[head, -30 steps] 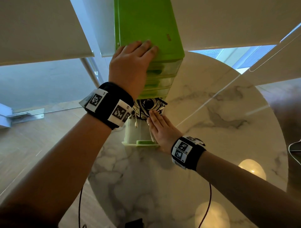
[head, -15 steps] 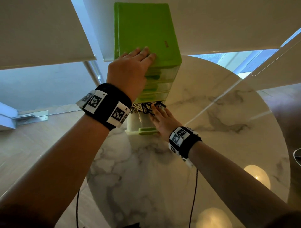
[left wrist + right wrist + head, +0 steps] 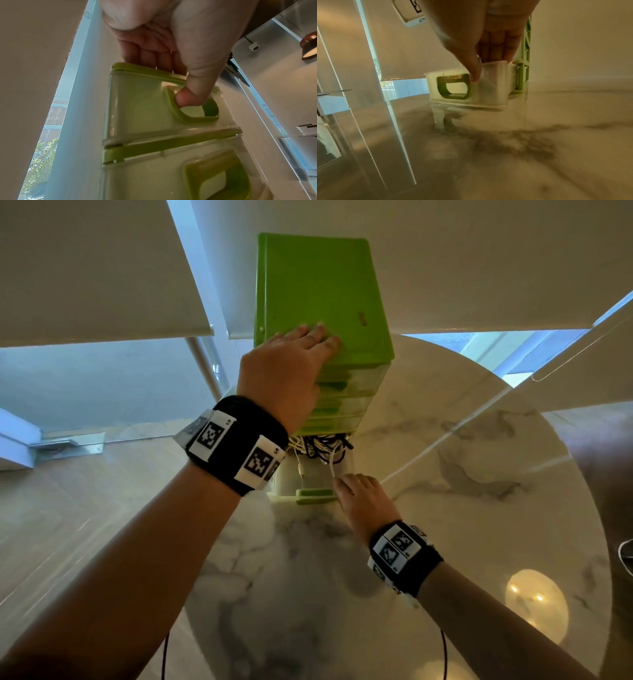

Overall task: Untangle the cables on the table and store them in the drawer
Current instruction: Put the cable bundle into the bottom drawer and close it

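A green drawer unit [image 3: 318,302] stands at the far side of the marble table [image 3: 479,508]. Its bottom drawer [image 3: 313,495] is pulled out, and a tangle of black and white cables [image 3: 318,445] lies at its back. A white cable end [image 3: 332,463] hangs toward the front. My left hand [image 3: 284,371] lies flat on the unit's top, its thumb [image 3: 187,100] set in the top drawer's handle [image 3: 188,116]. My right hand [image 3: 363,494] pinches the front right corner of the bottom drawer [image 3: 491,86], thumb [image 3: 475,73] outside beside the handle [image 3: 453,86].
The round table's edge [image 3: 212,594] runs close in front of the drawer on the left, with wooden floor [image 3: 85,525] below. White blinds [image 3: 102,268] and windows stand behind the unit. Lamp reflections [image 3: 534,604] show on the table at the right.
My right hand has come off the cables, where it lay flat, and drawn back to the drawer's front right corner. My left hand stays on the unit's top.
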Action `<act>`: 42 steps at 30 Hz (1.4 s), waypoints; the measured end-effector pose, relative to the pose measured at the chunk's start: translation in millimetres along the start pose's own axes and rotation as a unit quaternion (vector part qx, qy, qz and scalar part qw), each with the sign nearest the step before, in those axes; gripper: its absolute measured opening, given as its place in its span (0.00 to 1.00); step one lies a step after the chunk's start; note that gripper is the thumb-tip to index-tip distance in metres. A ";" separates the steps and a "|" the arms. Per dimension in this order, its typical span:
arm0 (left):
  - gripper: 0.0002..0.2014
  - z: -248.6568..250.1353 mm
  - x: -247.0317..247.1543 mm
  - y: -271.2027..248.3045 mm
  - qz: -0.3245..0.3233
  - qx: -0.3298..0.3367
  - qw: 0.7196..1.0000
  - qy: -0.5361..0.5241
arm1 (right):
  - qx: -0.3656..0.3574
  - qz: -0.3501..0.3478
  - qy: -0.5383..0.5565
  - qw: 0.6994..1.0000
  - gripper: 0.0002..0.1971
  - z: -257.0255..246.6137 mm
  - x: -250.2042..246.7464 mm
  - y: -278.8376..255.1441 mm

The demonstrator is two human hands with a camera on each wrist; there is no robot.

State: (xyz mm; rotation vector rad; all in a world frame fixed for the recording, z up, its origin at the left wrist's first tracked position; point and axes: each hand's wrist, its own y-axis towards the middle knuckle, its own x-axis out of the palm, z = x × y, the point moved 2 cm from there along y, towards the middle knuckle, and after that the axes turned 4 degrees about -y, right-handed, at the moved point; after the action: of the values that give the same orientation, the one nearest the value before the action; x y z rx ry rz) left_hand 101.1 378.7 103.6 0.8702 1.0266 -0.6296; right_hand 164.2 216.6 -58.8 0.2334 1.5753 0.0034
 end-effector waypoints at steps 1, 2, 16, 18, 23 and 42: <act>0.29 -0.4 1.0 -0.6 0.006 0.002 1.000 -0.003 | -0.007 0.000 -0.009 1.000 0.18 0.3 -1.8 -0.5; 0.29 -0.7 1.8 -0.8 0.012 0.003 1.000 -0.006 | -0.007 -0.008 -0.013 1.000 0.18 1.6 -3.6 0.8; 0.28 -2.6 5.4 -5.2 0.070 0.048 0.996 -0.008 | 0.109 -0.158 0.095 0.977 0.26 19.2 -0.1 53.1; 0.28 -4.2 10.3 -5.9 0.094 0.059 0.994 -0.018 | 0.134 -0.152 0.163 0.966 0.29 17.9 2.3 42.3; 0.28 -4.2 10.5 -6.5 0.102 0.062 0.992 -0.034 | 0.116 -0.032 0.188 0.975 0.27 21.1 4.8 36.7; 0.28 -4.4 14.7 -8.4 0.122 0.060 0.990 -0.040 | 0.136 -0.049 0.067 0.987 0.28 2.2 2.6 29.7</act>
State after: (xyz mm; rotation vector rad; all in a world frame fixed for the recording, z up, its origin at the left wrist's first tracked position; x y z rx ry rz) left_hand 98.2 377.3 86.4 1.0500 0.7998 -0.5186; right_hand 170.7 245.7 -57.0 0.3743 1.7192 -0.2789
